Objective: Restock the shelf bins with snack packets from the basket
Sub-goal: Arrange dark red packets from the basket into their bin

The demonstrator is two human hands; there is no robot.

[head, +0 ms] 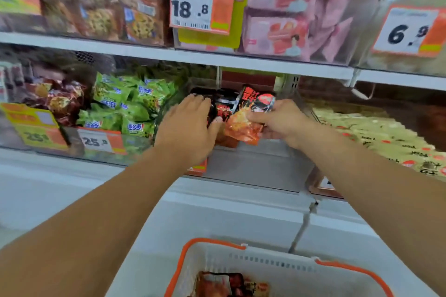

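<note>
two hands reach into the middle clear bin (243, 164) on the lower shelf. left hand (190, 128): fingers spread and fairly straight, palm down, pressing on the black-red packets (223, 109) in the bin; grip released, thumb against a packet edge. right hand (281, 120): grip closed on one orange-black packet (251, 116), pinched at its right side, tilted, held over the bin's front part and touching the packets under the left hand. count of packets in this bin: at least three seen, probably more, since motion blur and the hands hide the rest.

basket (272, 263), white with orange handles, sits low at the frame bottom, well apart from the bin; one or two dark-red packets (229, 284) show inside it, partly cut off by the frame edge.

around: green packets (128, 103) heaped in the bin to the left, too many to count; brown packets (60, 101) further left; pale yellow packets (376, 132) in the bin to the right. upper shelf (217, 58) carries pink packs (277, 14) and brown packs (101, 2). four price tags readable: 18.8 tag (200, 7), 6.9 tag (407, 31), and two 25.8 tags (99, 141). both forearms cross the lower bin fronts and cover part of one more tag.
</note>
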